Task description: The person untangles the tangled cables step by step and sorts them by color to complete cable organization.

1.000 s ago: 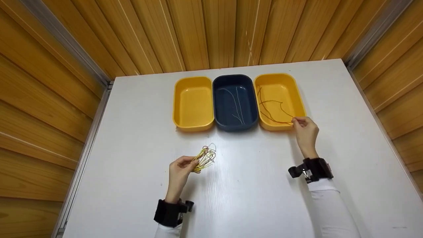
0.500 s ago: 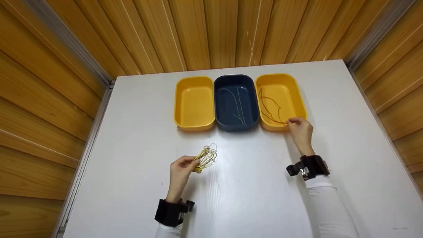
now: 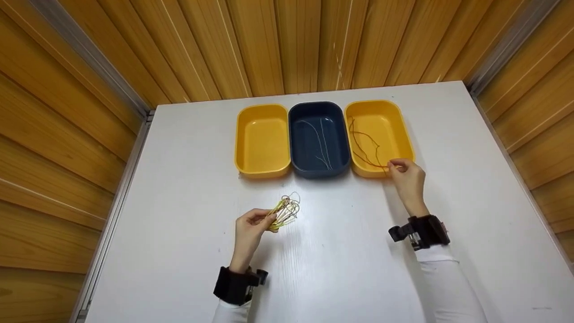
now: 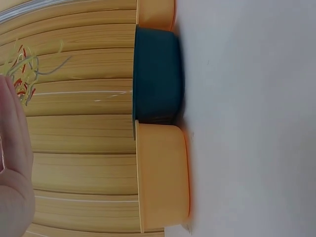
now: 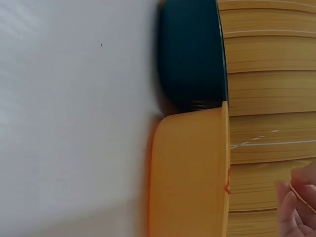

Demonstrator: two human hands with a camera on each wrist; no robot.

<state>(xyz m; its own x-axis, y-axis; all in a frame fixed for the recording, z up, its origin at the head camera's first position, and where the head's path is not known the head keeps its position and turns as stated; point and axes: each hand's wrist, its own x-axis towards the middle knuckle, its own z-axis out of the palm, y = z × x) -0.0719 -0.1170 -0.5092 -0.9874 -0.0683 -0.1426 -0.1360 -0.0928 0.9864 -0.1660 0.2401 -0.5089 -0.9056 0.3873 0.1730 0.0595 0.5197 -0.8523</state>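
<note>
White table [image 3: 332, 273] under three bins [image 3: 319, 173], wood-grain walls [image 3: 264, 49]; grey strips [image 3: 92, 58]

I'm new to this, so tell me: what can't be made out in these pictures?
Head: strand count in the tangled yellow, red and grey wire-like bundle; the left hand covers part.
Left wrist: inside of the dark blue rounded plastic bin, hidden by its wall.
Right wrist: part of the right hand, cut off by the right edge.
</note>
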